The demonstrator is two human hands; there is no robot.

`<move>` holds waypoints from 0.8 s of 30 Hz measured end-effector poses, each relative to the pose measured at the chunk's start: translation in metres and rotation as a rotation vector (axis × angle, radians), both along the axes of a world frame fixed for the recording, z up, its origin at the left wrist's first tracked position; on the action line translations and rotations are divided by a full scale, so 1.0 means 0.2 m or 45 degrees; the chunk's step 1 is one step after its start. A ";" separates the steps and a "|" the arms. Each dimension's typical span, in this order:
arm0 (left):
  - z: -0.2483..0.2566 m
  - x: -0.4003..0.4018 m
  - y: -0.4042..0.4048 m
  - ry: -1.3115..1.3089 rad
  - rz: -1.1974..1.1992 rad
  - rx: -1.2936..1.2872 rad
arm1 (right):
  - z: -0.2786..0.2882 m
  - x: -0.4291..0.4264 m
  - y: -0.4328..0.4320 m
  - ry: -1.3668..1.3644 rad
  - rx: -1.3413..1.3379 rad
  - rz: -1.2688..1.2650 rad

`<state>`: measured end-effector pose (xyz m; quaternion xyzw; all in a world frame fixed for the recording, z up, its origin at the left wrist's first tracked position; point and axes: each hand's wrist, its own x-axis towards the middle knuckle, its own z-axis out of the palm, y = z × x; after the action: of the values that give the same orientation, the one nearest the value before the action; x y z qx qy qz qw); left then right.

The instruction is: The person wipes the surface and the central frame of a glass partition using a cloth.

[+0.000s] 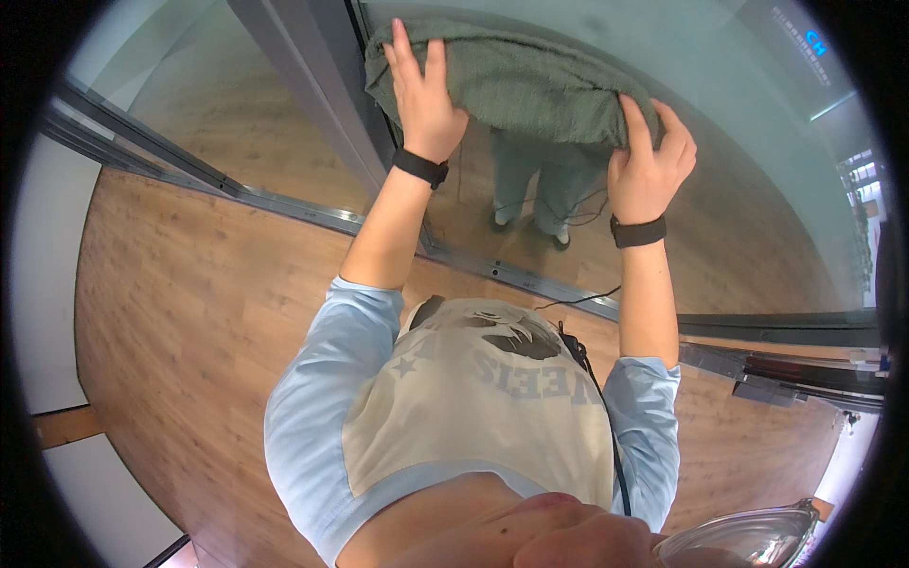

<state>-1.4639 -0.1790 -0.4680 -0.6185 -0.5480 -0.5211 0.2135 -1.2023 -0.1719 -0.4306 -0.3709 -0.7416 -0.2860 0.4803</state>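
Note:
A green-grey towel (532,85) is spread lengthwise against a glass panel (731,192) in front of me. On its left end my left hand (426,99) lies with fingers spread, pressing the cloth to the glass. My right hand (650,156) holds the towel's right end, with its fingertips over the edge and the thumb low. Both wrists wear black bands. Legs and shoes show in the glass below the towel, as a reflection.
A grey metal frame post (305,85) stands left of the towel. A metal bottom rail (540,284) runs along the wood-look floor (199,305). A thin black cable (614,440) hangs along my right side. Dark flat items (802,376) lie at the right.

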 end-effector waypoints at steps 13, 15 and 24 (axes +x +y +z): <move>-1.05 -0.05 -0.06 -0.037 0.073 -0.382 | -1.17 -0.07 -0.03 -0.371 -0.721 0.269; -1.12 -0.06 -0.09 -0.137 0.043 -0.384 | -1.09 -0.05 -0.03 -0.353 -0.673 0.263; -0.12 -0.08 0.04 -0.007 -0.137 0.128 | -0.10 0.02 -0.03 0.041 -0.094 0.088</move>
<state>-1.4789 -0.1705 -0.4912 -0.6342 -0.4876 -0.5603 0.2145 -1.1984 -0.1779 -0.4497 -0.3672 -0.7562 -0.2357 0.4875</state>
